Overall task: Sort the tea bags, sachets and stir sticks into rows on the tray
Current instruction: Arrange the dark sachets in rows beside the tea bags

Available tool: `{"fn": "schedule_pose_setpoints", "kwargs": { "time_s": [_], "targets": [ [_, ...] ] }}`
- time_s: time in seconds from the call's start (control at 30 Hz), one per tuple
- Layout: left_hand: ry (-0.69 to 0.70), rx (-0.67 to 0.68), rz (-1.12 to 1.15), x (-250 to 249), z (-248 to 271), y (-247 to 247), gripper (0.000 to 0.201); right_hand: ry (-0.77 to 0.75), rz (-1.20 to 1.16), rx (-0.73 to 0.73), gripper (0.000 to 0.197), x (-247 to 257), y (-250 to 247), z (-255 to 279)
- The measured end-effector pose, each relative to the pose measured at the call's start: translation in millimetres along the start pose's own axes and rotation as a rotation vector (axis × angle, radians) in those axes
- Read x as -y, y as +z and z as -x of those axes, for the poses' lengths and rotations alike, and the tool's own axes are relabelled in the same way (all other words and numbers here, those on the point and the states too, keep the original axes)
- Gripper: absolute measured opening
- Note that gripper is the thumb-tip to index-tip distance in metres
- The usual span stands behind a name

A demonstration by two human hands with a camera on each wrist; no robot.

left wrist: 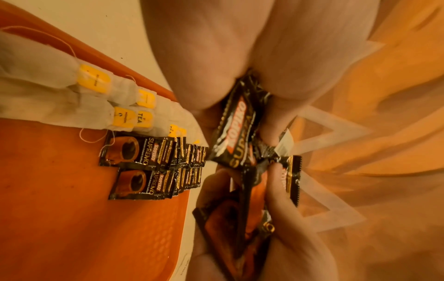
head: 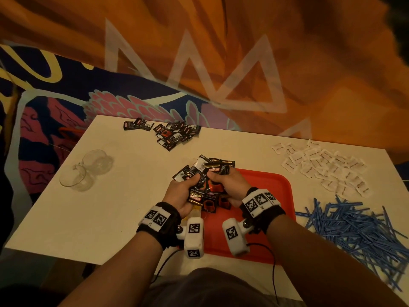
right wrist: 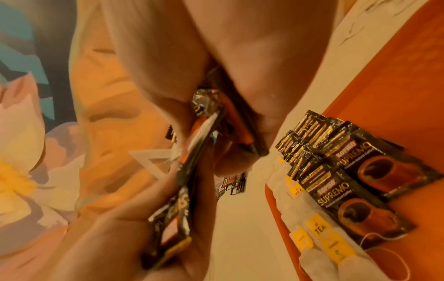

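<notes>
I'm squaring the coffee sachets (head: pixel 204 180), left hand (head: pixel 180 193) and right hand (head: pixel 230 185) both gripping them, before laying them beneath onto the tray (head: pixel 281 189).

glossy foil sachets (head: pixel 204 180), matt paper tea bags (left wrist: pixel 60 98), smooth plastic tray (head: pixel 281 196)
</notes>
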State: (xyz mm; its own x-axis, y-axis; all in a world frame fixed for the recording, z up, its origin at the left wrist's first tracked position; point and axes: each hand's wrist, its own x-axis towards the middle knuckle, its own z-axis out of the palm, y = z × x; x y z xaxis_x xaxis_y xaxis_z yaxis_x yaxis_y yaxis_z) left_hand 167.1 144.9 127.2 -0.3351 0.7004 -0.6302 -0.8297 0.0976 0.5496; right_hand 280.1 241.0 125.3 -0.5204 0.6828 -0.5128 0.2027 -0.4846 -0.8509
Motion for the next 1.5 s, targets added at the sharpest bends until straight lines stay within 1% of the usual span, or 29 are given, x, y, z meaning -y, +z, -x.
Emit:
{"fn": "schedule_pose_setpoints", "kwargs": {
  "time_s": [0.07,0.1,0.17,0.2,0.23,0.3,0.33,0.37,0.4,0.47,0.53,0.6,0.67,0.7,0.73,0.77,0.83,0.9,0.97,1.07,1.13,1.17,1.23,1.27,1.33,1.4,1.43,1.47,1.5],
  "targets": [
    [-0.001,-0.009,0.022,0.8,-2.1,-1.7,0.035,-0.007,-0.152,-0.023,0.010,0.5,-3.7,0.5],
    [-0.012,-0.006,0.036,0.9,-2.6,-2.1,0.033,-0.017,-0.263,-0.027,0.011,1.9,-5.0,1.4],
    [-0.033,0.001,0.055,0.5,-3.0,-2.7,0.026,-0.053,-0.439,-0.071,0.027,5.0,-8.3,0.2],
    [-0.042,0.007,0.056,0.2,-2.4,-2.8,0.024,-0.075,-0.455,-0.103,0.032,6.4,-9.9,-0.1],
    [-0.048,0.016,0.051,0.4,-1.1,-2.5,0.025,-0.097,-0.409,-0.133,0.030,7.0,-9.9,-0.4],
    [-0.052,0.034,0.028,1.4,1.3,-1.4,0.028,-0.111,-0.211,-0.121,0.015,8.5,-7.0,0.8],
    [-0.051,0.048,0.020,2.4,2.3,-0.9,0.030,-0.108,-0.109,-0.095,0.018,7.8,-4.9,1.0],
    [-0.048,0.065,0.012,3.2,2.9,-0.5,0.032,-0.115,-0.035,-0.071,0.023,6.9,-2.3,0.2],
    [-0.045,0.090,0.006,3.9,3.9,0.3,0.035,-0.134,0.012,-0.060,0.024,6.3,0.5,-0.7],
    [-0.058,0.124,0.006,4.1,5.7,1.3,0.042,-0.186,0.090,-0.075,0.013,7.2,2.8,-1.6],
    [-0.079,0.133,-0.004,3.0,6.7,0.4,0.041,-0.197,0.134,-0.129,0.006,8.7,0.3,-3.1],
    [-0.091,0.107,-0.019,1.0,6.3,-1.9,0.038,-0.247,0.133,-0.224,0.007,9.6,-4.2,-4.1],
    [-0.093,0.071,-0.002,-1.0,5.2,-4.6,0.041,-0.386,0.200,-0.348,0.007,10.9,-6.4,-1.7],
    [-0.094,0.062,0.022,-1.9,4.7,-5.5,0.043,-0.462,0.256,-0.380,0.008,11.7,-6.4,1.3],
    [-0.094,0.049,0.048,-3.1,5.2,-5.6,0.044,-0.533,0.312,-0.374,0.012,11.7,-5.5,4.8],
    [-0.094,0.029,0.060,-4.4,4.9,-5.8,0.043,-0.605,0.377,-0.329,0.015,11.5,-4.5,9.8],
    [-0.088,0.002,0.055,-7.1,2.2,-5.9,0.038,-0.736,0.607,-0.206,0.023,6.8,-5.7,16.9],
    [-0.075,-0.021,0.054,-8.9,-1.6,-5.6,0.035,-0.807,0.851,-0.105,0.035,-1.3,-9.2,19.8],
    [-0.075,-0.034,0.059,-10.0,-2.4,-2.9,0.032,-0.886,0.995,-0.077,0.040,-7.2,-10.4,19.2],
    [-0.073,-0.010,0.036,-8.9,-1.6,-1.2,0.027,-1.004,1.142,-0.037,0.039,-12.1,-9.7,16.0],
    [-0.066,-0.010,-0.003,-8.1,-1.1,-2.2,0.026,-0.984,1.174,-0.008,0.040,-13.3,-9.8,14.3],
    [-0.061,-0.018,-0.024,-8.1,-1.3,-2.7,0.027,-0.942,1.139,0.004,0.040,-12.3,-10.3,15.4],
    [-0.040,-0.045,-0.075,-8.3,-2.3,-3.7,0.028,-0.800,1.003,0.039,0.042,-10.7,-11.5,19.5],
    [-0.031,-0.056,-0.098,-8.3,-2.8,-3.7,0.028,-0.738,0.907,0.029,0.042,-10.1,-11.3,21.3],
    [-0.016,-0.069,-0.139,-7.8,-3.0,-4.0,0.026,-0.625,0.638,-0.072,0.040,-9.9,-10.6,19.8],
    [-0.012,-0.059,-0.150,-7.1,-1.5,-3.8,0.030,-0.482,0.347,-0.167,0.028,-9.5,-9.4,12.7],
    [-0.008,-0.047,-0.151,-6.7,-1.1,-3.6,0.032,-0.407,0.250,-0.183,0.019,-8.1,-8.3,10.3],
    [-0.004,-0.033,-0.156,-6.3,-1.0,-3.4,0.033,-0.327,0.184,-0.176,0.016,-7.9,-7.6,7.1],
    [-0.002,-0.009,-0.164,-6.2,0.5,-2.1,0.033,-0.247,0.123,-0.137,0.023,-7.2,-6.4,4.5]
  ]
}}
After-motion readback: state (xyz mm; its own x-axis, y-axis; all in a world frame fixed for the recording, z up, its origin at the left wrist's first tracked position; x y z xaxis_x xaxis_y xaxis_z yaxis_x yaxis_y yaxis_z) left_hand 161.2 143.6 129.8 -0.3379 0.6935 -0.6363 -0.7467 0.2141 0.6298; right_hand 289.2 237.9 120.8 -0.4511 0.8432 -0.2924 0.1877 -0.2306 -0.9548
